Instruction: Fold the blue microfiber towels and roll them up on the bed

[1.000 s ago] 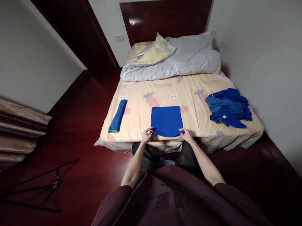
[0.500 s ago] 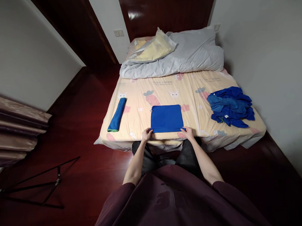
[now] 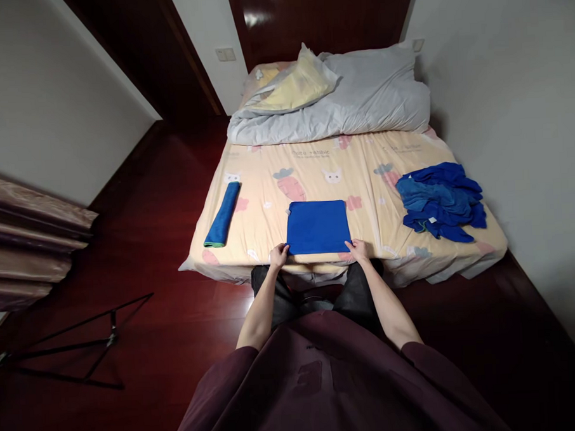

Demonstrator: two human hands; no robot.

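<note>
in the head view, the blue cloth (image 3: 317, 227) lies flat, a near-square at the front edge of the bed (image 3: 264, 229), between the 2 hands. the left hand (image 3: 279, 254) pinches its near left corner between thumb and fingers; the right hand (image 3: 358, 249) pinches the near right corner likewise. it should handle as light, soft and limp, with no stiffness of its own, hardly fragile and probably not slippery, since the matte face suggests a fine nap. the 2 near corners look like good holds, keeping that edge taut; a grip at 1 corner alone would likely let it sag. how many layers it has, i cannot tell.

left of it, the long folded cloth (image 3: 223, 218) makes a narrow strip with green edging and a plusher look. to the right, the heap of blue cloths (image 3: 442, 202) is crumpled, all loose folds. the printed sheet (image 3: 371, 174) is thin and faintly creased, the grey quilt (image 3: 380, 97) puffy and wrinkled, the headboard (image 3: 321, 17) hard, dark and glossy.
</note>
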